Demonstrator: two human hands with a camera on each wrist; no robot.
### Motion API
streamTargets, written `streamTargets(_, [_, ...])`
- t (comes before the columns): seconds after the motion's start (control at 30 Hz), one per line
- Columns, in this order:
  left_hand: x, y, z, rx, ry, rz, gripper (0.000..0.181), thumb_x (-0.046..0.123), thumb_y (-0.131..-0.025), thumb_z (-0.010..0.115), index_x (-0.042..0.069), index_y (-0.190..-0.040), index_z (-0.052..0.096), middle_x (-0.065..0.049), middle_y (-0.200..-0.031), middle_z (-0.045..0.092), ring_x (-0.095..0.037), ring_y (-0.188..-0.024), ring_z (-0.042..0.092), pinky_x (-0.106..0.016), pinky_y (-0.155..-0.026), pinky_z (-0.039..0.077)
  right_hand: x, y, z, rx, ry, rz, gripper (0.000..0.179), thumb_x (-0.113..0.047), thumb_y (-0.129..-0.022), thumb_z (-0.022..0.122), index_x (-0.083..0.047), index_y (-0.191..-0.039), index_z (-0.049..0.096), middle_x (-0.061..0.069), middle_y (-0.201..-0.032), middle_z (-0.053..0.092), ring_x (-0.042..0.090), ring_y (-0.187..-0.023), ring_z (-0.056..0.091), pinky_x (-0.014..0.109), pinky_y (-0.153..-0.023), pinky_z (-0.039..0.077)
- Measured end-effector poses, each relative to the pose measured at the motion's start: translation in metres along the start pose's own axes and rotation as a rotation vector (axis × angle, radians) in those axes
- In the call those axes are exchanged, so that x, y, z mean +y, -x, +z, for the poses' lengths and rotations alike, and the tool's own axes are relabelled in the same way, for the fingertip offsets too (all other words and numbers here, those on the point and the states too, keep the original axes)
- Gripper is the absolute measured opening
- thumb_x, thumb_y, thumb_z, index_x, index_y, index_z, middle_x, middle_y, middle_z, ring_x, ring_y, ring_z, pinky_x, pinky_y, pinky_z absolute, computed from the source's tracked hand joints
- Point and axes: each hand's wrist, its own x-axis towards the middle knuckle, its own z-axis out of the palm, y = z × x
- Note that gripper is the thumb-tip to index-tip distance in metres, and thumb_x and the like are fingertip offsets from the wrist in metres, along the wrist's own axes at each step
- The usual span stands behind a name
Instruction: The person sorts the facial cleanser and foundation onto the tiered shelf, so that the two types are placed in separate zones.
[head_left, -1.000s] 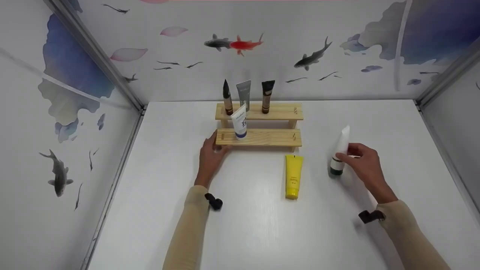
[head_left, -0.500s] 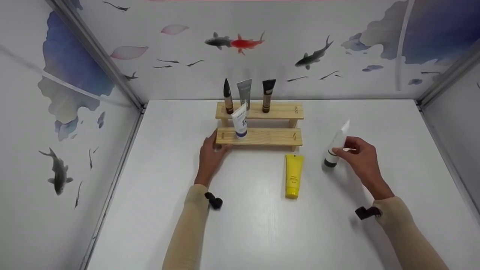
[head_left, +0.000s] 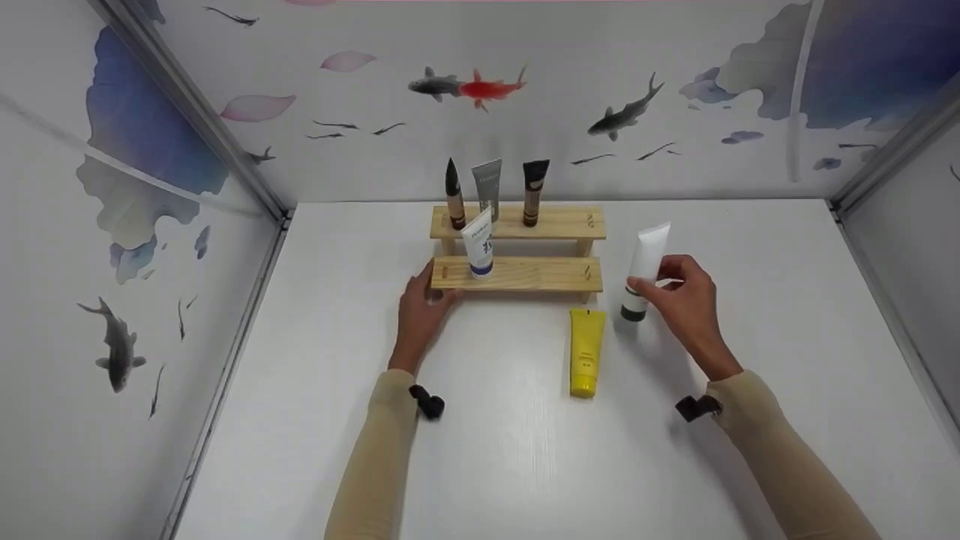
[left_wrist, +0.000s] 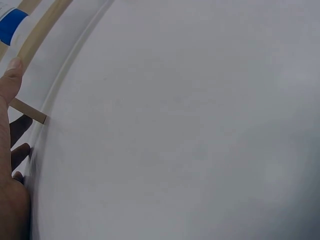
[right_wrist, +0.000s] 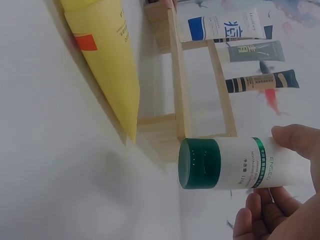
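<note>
A white squeeze tube [head_left: 648, 259] with a dark green cap is gripped by my right hand [head_left: 686, 300], cap down and tilted, right of the wooden two-tier rack [head_left: 547, 274]. The right wrist view shows the thumb on one side of the tube [right_wrist: 235, 162] and curled fingers on the other. My left hand [head_left: 421, 319] holds the left end of the rack's lower shelf, thumb at its front edge; the left wrist view shows the thumb on the wood [left_wrist: 42, 37], other fingers partly hidden. A white tube with a blue cap [head_left: 480, 247] stands on that lower shelf.
On the upper shelf stand a pointed black-and-beige tube [head_left: 454, 196], a grey tube [head_left: 488, 184] and a black-and-brown tube [head_left: 533, 196]. A yellow tube [head_left: 586, 352] lies on the white table [head_left: 495, 465] before the rack. Printed walls [head_left: 360, 165] enclose the back and sides.
My right hand has carried the green-capped tube leftward and away from me, closer to the rack's right end. The left hand and the rack have stayed in place.
</note>
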Motion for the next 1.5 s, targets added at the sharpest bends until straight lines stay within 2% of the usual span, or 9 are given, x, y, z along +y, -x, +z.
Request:
streamTargets(0.2, [0.002, 0.001, 0.001, -0.005, -0.003, -0.019, 0.088, 0.047, -0.102, 0.080, 0.014, -0.173, 0.038, -0.009, -0.172, 0.047, -0.029, -0.163, 0.036, -0.040, -0.138, 0.014, -0.009, -0.006, 0.017, -0.001, -0.013, -0.013, 0.064, -0.037, -0.098, 0.085, 0.000, -0.140, 0.055, 0.017, -0.132, 0.063, 0.029, -0.111, 0.056, 0.032, -0.094, 0.050])
streamTargets(0.57, [0.001, 0.000, 0.000, 0.001, 0.009, 0.024, 0.088, 0.045, -0.102, 0.081, 0.013, -0.172, 0.039, -0.008, -0.171, 0.048, -0.026, -0.161, 0.039, -0.034, -0.138, 0.012, -0.024, -0.009, 0.059, -0.005, -0.075, -0.045, 0.057, -0.027, -0.099, 0.085, 0.001, -0.138, 0.055, 0.018, -0.130, 0.062, 0.033, -0.116, 0.057, 0.037, -0.095, 0.050])
streamTargets(0.77, [-0.002, 0.002, 0.001, 0.006, 0.030, 0.039, 0.093, 0.054, -0.100, 0.080, 0.012, -0.172, 0.039, -0.008, -0.169, 0.051, -0.025, -0.160, 0.041, -0.034, -0.138, 0.011, -0.032, -0.009, 0.080, -0.012, -0.123, -0.050, 0.056, -0.026, -0.098, 0.085, -0.001, -0.138, 0.054, 0.016, -0.129, 0.062, 0.031, -0.115, 0.056, 0.040, -0.094, 0.054])
streamTargets(1.07, [-0.001, 0.002, -0.001, -0.003, 0.035, 0.056, 0.094, 0.058, -0.099, 0.078, 0.012, -0.172, 0.039, -0.007, -0.170, 0.050, -0.025, -0.161, 0.041, -0.035, -0.138, 0.012, -0.048, -0.007, 0.100, -0.026, -0.174, -0.114, 0.052, -0.025, -0.097, 0.086, -0.005, -0.137, 0.057, 0.012, -0.126, 0.064, 0.026, -0.111, 0.057, 0.040, -0.087, 0.055])
streamTargets(1.5, [-0.002, 0.002, -0.001, 0.002, 0.051, 0.092, 0.099, 0.066, -0.098, 0.075, 0.010, -0.171, 0.039, -0.008, -0.169, 0.051, -0.025, -0.160, 0.042, -0.037, -0.138, 0.012, -0.064, -0.010, 0.124, -0.005, -0.180, -0.126, 0.050, -0.024, -0.097, 0.085, -0.004, -0.133, 0.057, 0.013, -0.124, 0.065, 0.026, -0.111, 0.059, 0.040, -0.088, 0.054])
